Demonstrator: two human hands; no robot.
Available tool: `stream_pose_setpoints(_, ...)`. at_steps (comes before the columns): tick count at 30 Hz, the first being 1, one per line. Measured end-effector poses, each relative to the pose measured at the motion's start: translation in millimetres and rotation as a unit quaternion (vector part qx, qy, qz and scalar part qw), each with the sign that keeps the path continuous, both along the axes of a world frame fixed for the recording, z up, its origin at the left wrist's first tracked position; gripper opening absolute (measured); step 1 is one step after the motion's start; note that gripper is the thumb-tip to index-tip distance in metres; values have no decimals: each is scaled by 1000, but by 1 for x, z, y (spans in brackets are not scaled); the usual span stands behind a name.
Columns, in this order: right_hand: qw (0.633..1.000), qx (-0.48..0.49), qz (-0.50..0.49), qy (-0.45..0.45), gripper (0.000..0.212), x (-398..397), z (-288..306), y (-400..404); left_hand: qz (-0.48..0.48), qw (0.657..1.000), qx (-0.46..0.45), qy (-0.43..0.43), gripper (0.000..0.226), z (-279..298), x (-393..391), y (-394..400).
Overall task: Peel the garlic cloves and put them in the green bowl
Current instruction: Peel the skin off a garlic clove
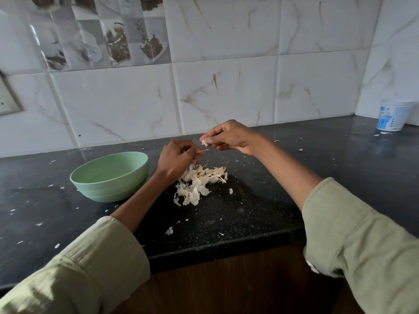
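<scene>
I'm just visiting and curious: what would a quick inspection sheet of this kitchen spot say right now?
Surface: dark speckled countertop, littered with small white flakes.
Job's things: green bowl at left, inside hidden from this angle; garlic piece pinched in the right hand.
Clutter: pile of garlic skins beside the bowl.
Hands: left hand pinches a thin strip of skin above the pile.
Cables: nothing seen.
Surroundings: marble-look wall tiles; white plastic tub in the far right corner.
</scene>
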State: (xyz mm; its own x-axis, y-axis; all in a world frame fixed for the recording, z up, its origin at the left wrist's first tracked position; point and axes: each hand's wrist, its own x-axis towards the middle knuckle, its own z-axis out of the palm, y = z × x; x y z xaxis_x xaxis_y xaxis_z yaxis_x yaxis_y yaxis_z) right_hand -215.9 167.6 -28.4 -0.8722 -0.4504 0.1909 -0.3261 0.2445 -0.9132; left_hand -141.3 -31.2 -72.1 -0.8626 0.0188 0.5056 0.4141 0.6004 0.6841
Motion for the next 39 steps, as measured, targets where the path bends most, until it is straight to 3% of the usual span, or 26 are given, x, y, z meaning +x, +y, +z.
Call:
stream_pose_setpoints(4, 999, 25, 7, 30, 19, 2, 0, -2, -3, 1000, -14, 8, 20, -2, -1, 1)
stream_pose_setpoints(12, 992, 32, 22, 119, 18, 8, -3, -10, 9, 997, 80, -17, 19, -1, -7, -1)
stream_pose_setpoints(26, 997, 1, 33, 68, 17, 8, -3, -11, -15, 992, 122, -35, 17, 0, -8, -6)
stream_pose_setpoints(33, 983, 107, -2, 147, 14, 9, -5, -13, 6, 988, 148, -39, 19, -1, -6, -3)
stream_pose_setpoints(39, 982, 96, 34, 159, 20, 12, -4, -14, 26, 986, 158, -44, 13, 1, -5, -5)
